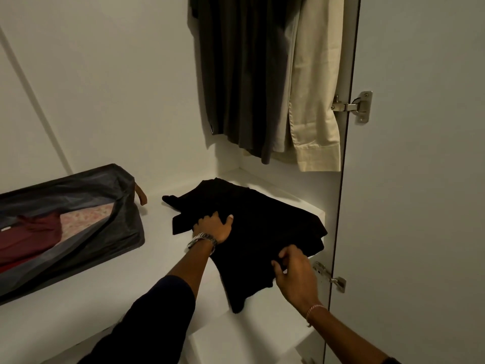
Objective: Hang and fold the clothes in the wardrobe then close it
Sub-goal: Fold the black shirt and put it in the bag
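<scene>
Head view: hands [214, 227] on black garment [257, 232]

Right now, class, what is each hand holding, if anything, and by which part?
The right hand pinches the black garment at its near edge; the left hand presses flat on its left side.

Dim, warm light falls from upper right onto the white wardrobe shelf [294, 195]; left of it shadows deepen, edges bend, detail smears.
</scene>
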